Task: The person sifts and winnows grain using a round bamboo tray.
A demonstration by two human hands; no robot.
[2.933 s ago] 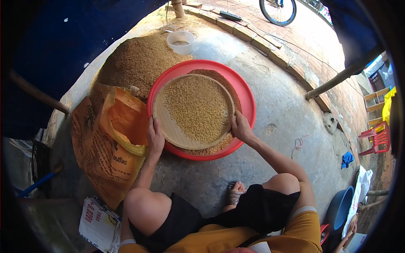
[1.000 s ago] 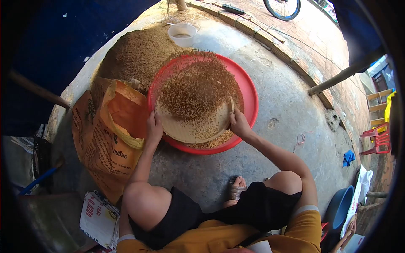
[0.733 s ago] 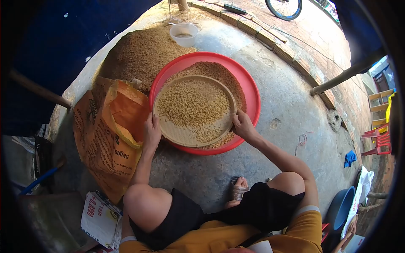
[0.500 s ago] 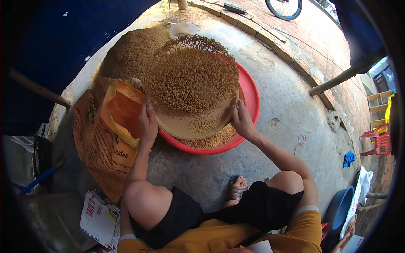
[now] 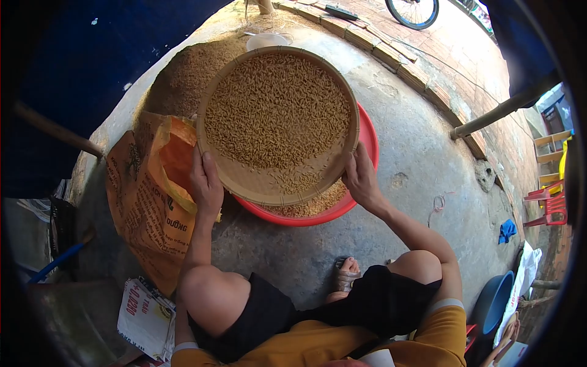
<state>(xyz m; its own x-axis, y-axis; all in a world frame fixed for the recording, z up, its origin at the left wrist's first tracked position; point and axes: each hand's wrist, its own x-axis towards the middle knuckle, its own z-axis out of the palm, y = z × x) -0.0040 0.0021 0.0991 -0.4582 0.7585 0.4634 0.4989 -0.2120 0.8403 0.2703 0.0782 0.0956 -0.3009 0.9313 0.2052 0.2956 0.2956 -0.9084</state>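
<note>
A round woven winnowing basket [image 5: 244, 183] is held up between my two hands. Brown unhusked grain [image 5: 275, 110] covers most of its inside, with a barer strip at the near edge. My left hand [image 5: 206, 180] grips the rim at the lower left, and my right hand [image 5: 362, 176] grips it at the lower right; the fingers under the rim are hidden. Beneath the basket, partly covered by it, stands a wide red basin [image 5: 369, 137] with paler grain [image 5: 312, 205] inside.
An open orange sack [image 5: 150, 208] stands left of the basin. Behind it lies a heap of brown husks or grain [image 5: 177, 79], with a white bowl [image 5: 266, 40] beside it. A wooden pole [image 5: 507, 113] juts in at right. A blue tub [image 5: 496, 300] sits at lower right.
The basket has risen and come closer, carried by both hands. Grain that was flying in the air above it now lies spread on its woven surface.
</note>
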